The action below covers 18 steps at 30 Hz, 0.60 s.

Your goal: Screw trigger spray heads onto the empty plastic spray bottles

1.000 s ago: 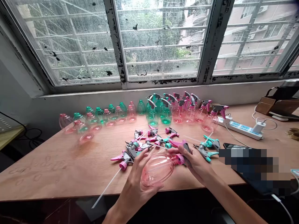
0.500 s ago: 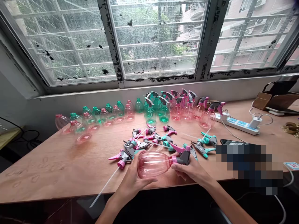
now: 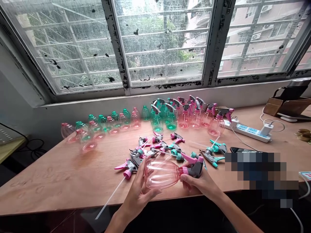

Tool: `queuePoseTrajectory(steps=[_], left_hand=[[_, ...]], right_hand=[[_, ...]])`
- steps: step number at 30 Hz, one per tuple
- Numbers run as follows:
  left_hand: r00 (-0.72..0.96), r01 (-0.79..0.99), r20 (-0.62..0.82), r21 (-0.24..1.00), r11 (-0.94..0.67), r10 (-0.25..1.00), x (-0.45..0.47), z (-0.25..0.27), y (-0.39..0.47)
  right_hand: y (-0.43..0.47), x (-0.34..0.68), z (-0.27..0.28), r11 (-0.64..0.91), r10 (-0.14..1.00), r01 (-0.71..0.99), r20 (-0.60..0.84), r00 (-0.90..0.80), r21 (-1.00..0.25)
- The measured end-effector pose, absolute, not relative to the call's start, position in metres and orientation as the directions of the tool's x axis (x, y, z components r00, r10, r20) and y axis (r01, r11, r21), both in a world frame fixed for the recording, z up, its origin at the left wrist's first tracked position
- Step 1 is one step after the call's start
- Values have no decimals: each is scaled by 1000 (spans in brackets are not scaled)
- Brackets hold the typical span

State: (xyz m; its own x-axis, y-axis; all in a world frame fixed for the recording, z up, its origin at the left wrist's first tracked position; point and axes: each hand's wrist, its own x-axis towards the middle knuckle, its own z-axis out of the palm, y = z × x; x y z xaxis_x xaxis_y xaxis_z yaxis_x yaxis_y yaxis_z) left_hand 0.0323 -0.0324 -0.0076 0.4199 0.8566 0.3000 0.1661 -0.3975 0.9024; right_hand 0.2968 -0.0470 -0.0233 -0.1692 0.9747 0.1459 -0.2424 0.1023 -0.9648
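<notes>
A clear pink spray bottle [image 3: 161, 174] lies sideways between my hands above the table's front edge, its neck to the right. My left hand [image 3: 139, 191] cups its rounded base end, fingers behind and thumb below. At the neck, my right hand [image 3: 200, 183] grips the pink collar of a grey and pink trigger sprayer [image 3: 195, 165], which sits on the bottle's mouth. Just behind the bottle lies a pile of loose trigger sprayers [image 3: 161, 147] in pink, teal and grey. One pink sprayer [image 3: 128, 173] beside my left hand has its white tube [image 3: 110, 199] reaching past the table edge.
Open pink and green bottles [image 3: 110, 124] stand at the back left of the wooden table [image 3: 48, 174]. Bottles with sprayers [image 3: 184, 115] stand at the back centre. A power strip [image 3: 247, 131], a dark phone-like object [image 3: 243, 149] and a brown box [image 3: 279, 103] are to the right.
The bottle and both hands have shifted slightly right and down in view. The grip on base and collar looks much the same; the surrounding scene has shifted slightly too.
</notes>
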Motion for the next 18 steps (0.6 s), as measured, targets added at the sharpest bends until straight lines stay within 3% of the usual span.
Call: queuePoseTrajectory(steps=[4, 12, 18], left_hand=[[443, 187, 308, 887, -423, 842, 32, -6, -30], [461, 159, 178, 947, -278, 870, 32, -7, -30], [530, 22, 62, 996, -87, 846, 28, -2, -31]], right_hand=[[-46, 298, -22, 107, 971, -312, 167, -173, -944], [-46, 298, -32, 145, 968, -234, 187, -168, -961], [-46, 298, -33, 117, 970, -199, 155, -188, -973]])
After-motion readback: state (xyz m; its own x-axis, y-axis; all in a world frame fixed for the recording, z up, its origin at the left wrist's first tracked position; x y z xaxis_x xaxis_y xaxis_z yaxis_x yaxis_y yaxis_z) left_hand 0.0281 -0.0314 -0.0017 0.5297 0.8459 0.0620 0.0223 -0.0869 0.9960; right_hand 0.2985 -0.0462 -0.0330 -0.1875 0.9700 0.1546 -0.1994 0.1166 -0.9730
